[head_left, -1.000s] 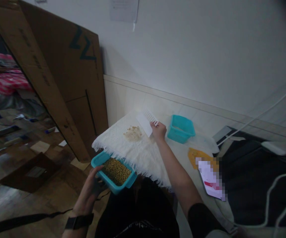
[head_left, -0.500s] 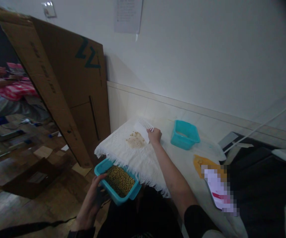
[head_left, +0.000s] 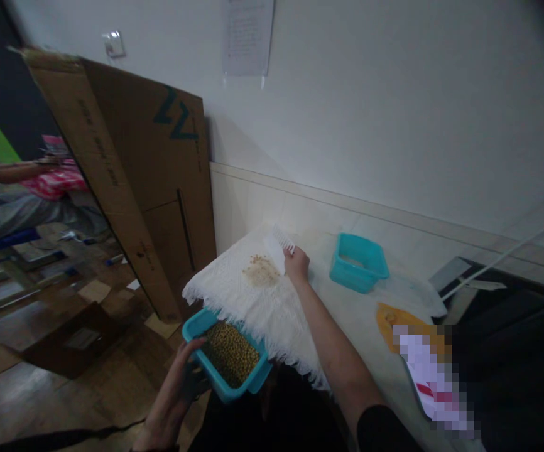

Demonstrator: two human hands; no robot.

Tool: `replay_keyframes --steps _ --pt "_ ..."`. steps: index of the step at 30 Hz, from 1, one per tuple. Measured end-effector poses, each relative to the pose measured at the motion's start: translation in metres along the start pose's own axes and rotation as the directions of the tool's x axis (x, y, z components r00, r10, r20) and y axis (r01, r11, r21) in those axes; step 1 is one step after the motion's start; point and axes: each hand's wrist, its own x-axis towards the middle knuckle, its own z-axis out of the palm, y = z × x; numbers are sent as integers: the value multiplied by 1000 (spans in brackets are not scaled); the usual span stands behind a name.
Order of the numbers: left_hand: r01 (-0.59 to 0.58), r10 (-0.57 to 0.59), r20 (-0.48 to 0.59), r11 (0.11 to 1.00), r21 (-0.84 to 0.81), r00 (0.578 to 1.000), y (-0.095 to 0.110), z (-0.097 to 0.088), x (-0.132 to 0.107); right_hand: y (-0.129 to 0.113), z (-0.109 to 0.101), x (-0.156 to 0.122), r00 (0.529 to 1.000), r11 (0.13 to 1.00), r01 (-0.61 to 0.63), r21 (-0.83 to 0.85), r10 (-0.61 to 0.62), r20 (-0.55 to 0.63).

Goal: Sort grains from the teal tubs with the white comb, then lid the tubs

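Note:
My left hand (head_left: 180,371) grips the near left side of a turquoise plastic container (head_left: 202,363), thumb over its rim. Round yellowish beans (head_left: 232,353) lie in it. The container is held just under the fringed edge of a white cloth (head_left: 220,281) on the table. In my right hand (head_left: 297,263), closed on its end, is a white toothed scraper (head_left: 276,252), tilted over the cloth. Left of the scraper, a patch of pale brown grains (head_left: 260,273) lies on the cloth, with a few larger bits at its far edge.
A second turquoise container (head_left: 357,263) stands on the table to the right, beside a clear lid (head_left: 408,292). Nearer are an orange item (head_left: 387,320) and a phone (head_left: 423,370), partly blurred. A tall cardboard box (head_left: 125,169) stands at left; beyond it another person (head_left: 59,182) sits.
The whole view has shifted slightly, so everything appears a little further right and lower. Both hands keep their holds, and the scraper stays beside the grains.

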Motion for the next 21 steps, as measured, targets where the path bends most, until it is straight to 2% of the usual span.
replay_keyframes --steps 7,12,17,21 --pt "-6 7 -40 1000 10 999 -10 5 -10 -8 0 -10 988 991 128 -37 -124 88" --pt "-57 57 -32 998 -3 998 -24 2 -18 -10 -1 -20 974 979 201 -24 -197 114" --pt "-161 161 6 987 -26 987 -42 -5 -29 -9 -4 -21 967 972 233 15 -233 107" --pt "-133 132 -30 991 -28 991 -50 -6 -30 -5 -5 -14 968 971 232 61 -236 88"
